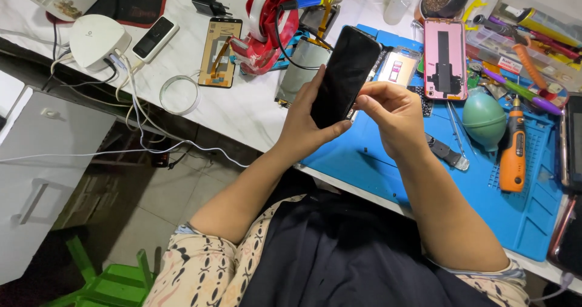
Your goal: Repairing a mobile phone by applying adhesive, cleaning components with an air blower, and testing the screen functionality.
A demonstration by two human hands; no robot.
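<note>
Head view: the left hand point(303, 122) grips a black phone point(344, 76) from behind, thumb along one edge and fingers wrapped round the other, holding it tilted above the blue mat point(533, 216). The right hand point(391, 116) pinches at the phone's right edge with curled fingertips (whether a small tool sits between them cannot be told). Working that edge well calls for a steady left hold and light pressure, keeping clear of the orange screwdriver point(513, 152) nearby.
</note>
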